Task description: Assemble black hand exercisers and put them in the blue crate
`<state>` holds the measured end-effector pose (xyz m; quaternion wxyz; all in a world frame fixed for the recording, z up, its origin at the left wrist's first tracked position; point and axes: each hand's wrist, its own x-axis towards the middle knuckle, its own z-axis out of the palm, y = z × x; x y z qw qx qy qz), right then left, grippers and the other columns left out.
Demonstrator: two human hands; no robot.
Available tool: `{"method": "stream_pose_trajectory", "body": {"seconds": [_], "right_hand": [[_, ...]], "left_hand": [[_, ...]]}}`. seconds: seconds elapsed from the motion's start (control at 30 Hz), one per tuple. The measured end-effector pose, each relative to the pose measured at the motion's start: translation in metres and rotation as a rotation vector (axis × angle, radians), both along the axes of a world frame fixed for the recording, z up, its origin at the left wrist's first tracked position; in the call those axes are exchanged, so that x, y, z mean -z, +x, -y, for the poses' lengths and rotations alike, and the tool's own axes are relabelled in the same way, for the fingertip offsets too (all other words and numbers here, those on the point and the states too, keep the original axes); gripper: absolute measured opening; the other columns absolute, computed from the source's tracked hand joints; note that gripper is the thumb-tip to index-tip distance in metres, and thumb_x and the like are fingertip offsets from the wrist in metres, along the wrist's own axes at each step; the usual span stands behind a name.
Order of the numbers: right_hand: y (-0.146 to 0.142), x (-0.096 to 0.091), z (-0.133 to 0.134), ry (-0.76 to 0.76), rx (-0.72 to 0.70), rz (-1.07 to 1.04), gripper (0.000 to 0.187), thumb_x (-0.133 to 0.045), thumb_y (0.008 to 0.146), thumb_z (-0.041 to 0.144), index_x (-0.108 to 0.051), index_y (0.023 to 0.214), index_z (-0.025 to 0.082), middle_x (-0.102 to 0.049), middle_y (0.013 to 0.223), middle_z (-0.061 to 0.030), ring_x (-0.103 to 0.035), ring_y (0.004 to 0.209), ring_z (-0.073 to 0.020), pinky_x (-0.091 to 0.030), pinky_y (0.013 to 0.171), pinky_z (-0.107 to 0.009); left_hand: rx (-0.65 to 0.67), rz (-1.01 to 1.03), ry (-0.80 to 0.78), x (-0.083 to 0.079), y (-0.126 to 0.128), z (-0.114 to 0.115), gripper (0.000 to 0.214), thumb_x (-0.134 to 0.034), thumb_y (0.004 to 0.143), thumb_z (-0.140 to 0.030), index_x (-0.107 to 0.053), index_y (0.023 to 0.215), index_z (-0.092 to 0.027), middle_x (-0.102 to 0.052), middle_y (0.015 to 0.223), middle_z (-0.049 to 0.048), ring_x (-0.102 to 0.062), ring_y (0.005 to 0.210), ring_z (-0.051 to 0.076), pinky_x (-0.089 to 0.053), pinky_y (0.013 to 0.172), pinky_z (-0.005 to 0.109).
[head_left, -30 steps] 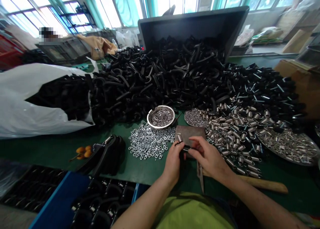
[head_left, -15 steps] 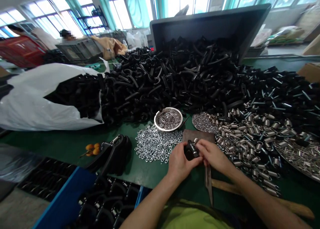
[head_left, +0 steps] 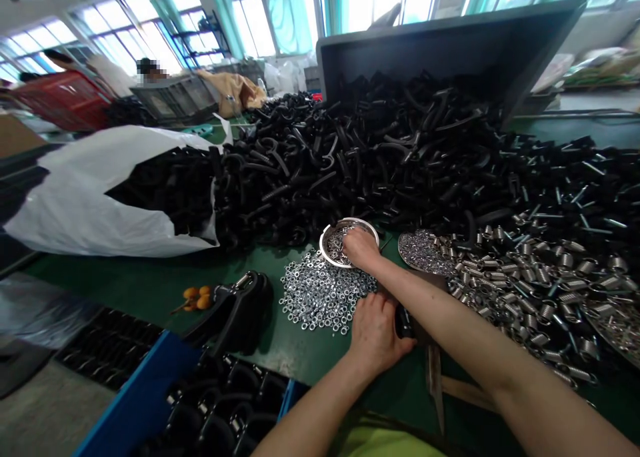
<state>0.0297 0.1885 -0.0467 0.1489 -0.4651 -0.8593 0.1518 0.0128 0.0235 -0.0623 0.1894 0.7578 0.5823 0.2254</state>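
Observation:
My left hand (head_left: 376, 330) is closed around a black plastic part (head_left: 403, 324), most of it hidden by the fingers and my right forearm. It rests at the near edge of a pile of shiny nuts (head_left: 310, 294). My right hand (head_left: 361, 247) reaches across into a round metal bowl (head_left: 324, 252) of small metal pins (head_left: 334, 242). Its fingers are bunched together and point down among the pins; whatever is between them is hidden. Under my right forearm lies a dark metal block (head_left: 434, 282), partly covered.
A large heap of black parts (head_left: 350, 157) spills from a tilted grey bin (head_left: 450, 50). Springs (head_left: 515, 277) lie on the right. A blue crate (head_left: 125, 390) holds black assemblies at lower left, near orange fruits (head_left: 203, 302). A wooden handle (head_left: 467, 394) lies in front.
My right hand has left the black part and moved forward and left into the bowl. My left hand keeps the part, now turned with its back upward. The view has shifted slightly.

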Motion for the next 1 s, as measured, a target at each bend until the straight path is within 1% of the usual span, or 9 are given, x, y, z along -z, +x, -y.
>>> {"method": "stream_pose_trajectory", "body": {"seconds": [0.13,0.27,0.33,0.4,0.43,0.53,0.67,0.87,1.0], "right_hand": [[0.012,-0.01,0.007,-0.025,0.046,-0.093,0.01,-0.057,0.078,0.013,-0.067,0.082,0.013,-0.067,0.09,-0.0119,-0.057,0.094,-0.0233,-0.042,0.08,-0.032],[0.054,-0.025,0.035,-0.091,0.08,-0.244,0.025,-0.049,0.085,0.019,-0.06,0.108,0.018,-0.068,0.091,-0.0032,-0.062,0.083,-0.0143,-0.045,0.075,-0.026],[0.081,-0.026,0.056,-0.222,0.103,-0.393,0.024,-0.048,0.085,0.021,-0.061,0.105,0.019,-0.069,0.088,-0.0018,-0.063,0.08,-0.0137,-0.047,0.073,-0.027],[0.108,-0.021,0.077,-0.358,0.15,-0.52,0.018,-0.051,0.083,0.023,-0.064,0.094,0.019,-0.069,0.083,-0.0017,-0.064,0.077,-0.0149,-0.047,0.072,-0.029],[0.119,-0.016,0.087,-0.38,0.17,-0.538,0.015,-0.053,0.082,0.024,-0.065,0.089,0.019,-0.069,0.081,-0.0016,-0.063,0.076,-0.0155,-0.047,0.072,-0.03],[0.139,-0.001,0.108,-0.241,0.153,-0.411,0.01,-0.057,0.08,0.025,-0.065,0.076,0.019,-0.066,0.08,-0.0016,-0.059,0.082,-0.0171,-0.043,0.079,-0.033],[0.142,0.011,0.115,-0.061,0.1,-0.253,0.012,-0.055,0.083,0.023,-0.061,0.073,0.018,-0.061,0.08,-0.0027,-0.052,0.088,-0.018,-0.041,0.079,-0.033],[0.138,0.014,0.121,-0.002,0.096,-0.205,0.014,-0.049,0.086,0.019,-0.058,0.075,0.018,-0.059,0.078,-0.0039,-0.05,0.084,-0.0189,-0.04,0.075,-0.032],[0.136,0.014,0.136,0.184,0.028,-0.037,0.02,-0.044,0.089,0.019,-0.059,0.077,0.017,-0.059,0.079,-0.0078,-0.048,0.084,-0.0215,-0.038,0.072,-0.034]], "left_hand": [[0.009,-0.017,-0.01,0.0,-0.001,-0.001,0.061,-0.078,0.054,-0.041,-0.053,0.106,-0.022,-0.055,0.104,0.0077,-0.049,0.097,0.029,-0.039,0.085,0.046],[0.007,-0.023,0.007,0.001,-0.001,-0.001,0.056,-0.078,0.055,-0.041,-0.054,0.102,-0.02,-0.056,0.101,0.0081,-0.05,0.096,0.029,-0.039,0.084,0.044],[0.019,-0.014,0.018,0.002,-0.001,-0.001,0.055,-0.078,0.055,-0.04,-0.054,0.101,-0.02,-0.056,0.101,0.0081,-0.05,0.096,0.029,-0.039,0.084,0.044],[0.033,0.002,0.027,0.002,-0.002,-0.002,0.054,-0.077,0.056,-0.039,-0.054,0.101,-0.021,-0.056,0.102,0.0077,-0.05,0.097,0.028,-0.038,0.084,0.043],[0.038,0.006,0.028,0.002,-0.002,-0.002,0.053,-0.077,0.056,-0.039,-0.054,0.101,-0.021,-0.056,0.102,0.0076,-0.05,0.097,0.028,-0.038,0.085,0.043],[0.046,-0.003,0.029,0.001,-0.003,-0.002,0.051,-0.077,0.056,-0.039,-0.055,0.098,-0.02,-0.057,0.099,0.0076,-0.05,0.095,0.028,-0.038,0.084,0.042],[0.059,-0.022,0.04,0.001,-0.002,-0.001,0.051,-0.077,0.057,-0.039,-0.056,0.098,-0.02,-0.057,0.097,0.007,-0.05,0.094,0.027,-0.038,0.083,0.041],[0.048,-0.079,0.05,0.001,-0.001,-0.001,0.051,-0.078,0.056,-0.041,-0.056,0.097,-0.021,-0.057,0.097,0.0064,-0.051,0.095,0.027,-0.038,0.082,0.04],[0.059,-0.067,0.058,0.002,-0.001,-0.001,0.051,-0.077,0.056,-0.043,-0.055,0.096,-0.021,-0.057,0.098,0.007,-0.051,0.094,0.027,-0.038,0.082,0.04]]}}
